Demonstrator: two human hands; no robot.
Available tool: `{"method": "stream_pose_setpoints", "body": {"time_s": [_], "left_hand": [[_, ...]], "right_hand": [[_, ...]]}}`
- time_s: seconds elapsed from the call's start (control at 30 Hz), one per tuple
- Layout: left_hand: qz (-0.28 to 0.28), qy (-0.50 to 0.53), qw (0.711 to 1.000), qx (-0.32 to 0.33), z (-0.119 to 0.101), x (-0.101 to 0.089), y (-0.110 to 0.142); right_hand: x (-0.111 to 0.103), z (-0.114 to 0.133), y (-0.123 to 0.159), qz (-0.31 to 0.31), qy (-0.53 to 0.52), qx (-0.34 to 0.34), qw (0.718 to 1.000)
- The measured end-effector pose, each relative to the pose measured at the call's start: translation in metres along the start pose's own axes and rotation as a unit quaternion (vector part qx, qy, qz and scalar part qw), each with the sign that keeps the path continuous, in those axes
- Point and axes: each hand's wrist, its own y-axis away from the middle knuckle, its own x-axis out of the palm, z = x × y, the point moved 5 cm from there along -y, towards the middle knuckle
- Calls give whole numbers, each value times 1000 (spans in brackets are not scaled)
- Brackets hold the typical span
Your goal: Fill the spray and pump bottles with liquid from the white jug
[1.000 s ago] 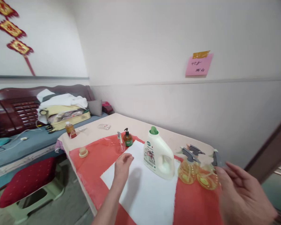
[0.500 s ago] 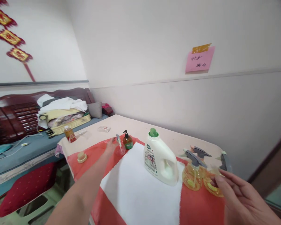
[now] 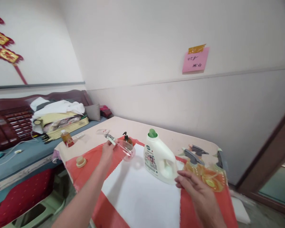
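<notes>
My left hand is closed round the neck of a clear spray bottle with a grey and white trigger head. The bottle is tilted, its round body out over the edge of a white cloth. It partly hides a brown pump bottle. My right hand holds nothing; its loosely bent fingers are beside the lower right of a white detergent jug. That jug stands upright on the cloth with a green spout in its mouth. Behind my right hand are yellow spray bottles.
Red sheeting lies under the cloth on the table. A beige cap sits at the left, near an amber bottle. A red-cushioned chair stands by the table's left side. The wall bounds the back.
My left hand has lifted and tilted the clear spray bottle, its body swinging right. My right hand has moved left from the yellow bottles to the jug's side. The view has shifted slightly right.
</notes>
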Motion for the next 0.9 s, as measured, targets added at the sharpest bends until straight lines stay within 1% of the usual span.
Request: {"method": "stream_pose_setpoints", "body": {"time_s": [0.03,0.07,0.1,0.13,0.2,0.23,0.27,0.33,0.4,0.5,0.57,0.6,0.63,0.67,0.73,0.77,0.8,0.83,0.87,0.9], "left_hand": [[34,8,999,-7,-5,8,16],[68,16,997,-13,-9,18,33],[111,27,993,-23,-11,29,52],[162,56,984,-38,-12,42,71],[211,107,970,-57,-14,62,107],[229,120,964,-67,-15,70,123],[238,132,959,-78,-15,76,136],[242,161,952,-98,-16,83,155],[224,189,950,-112,-17,83,163],[185,206,953,-119,-11,79,162],[152,208,958,-125,-1,74,157],[132,209,960,-131,4,71,154],[111,211,961,-139,10,67,152],[91,214,962,-147,16,63,150],[58,220,959,-167,25,55,147],[46,223,957,-178,29,51,145],[39,226,955,-189,31,48,144],[33,228,953,-199,32,45,143],[30,229,952,-202,32,42,141],[28,229,953,-198,30,38,140]], "right_hand": [[10,-6,5,35,-49,37,998],[21,-11,11,68,-108,79,989],[32,-15,19,101,-172,125,972],[43,-19,28,137,-233,172,947],[61,-21,46,203,-323,242,892],[67,-20,54,231,-350,263,869],[70,-20,60,253,-367,274,852],[73,-23,68,281,-380,284,834],[73,-29,72,296,-375,292,829],[74,-39,75,297,-353,306,833],[75,-44,74,281,-333,305,847],[76,-47,73,268,-320,294,860],[77,-49,70,252,-300,271,879],[77,-50,67,233,-271,233,904],[74,-52,60,191,-171,118,960],[72,-52,58,172,-97,45,979],[71,-51,58,157,-15,-30,987],[70,-49,59,147,64,-98,982],[70,-48,62,147,127,-155,969],[71,-47,65,156,167,-197,953]]}}
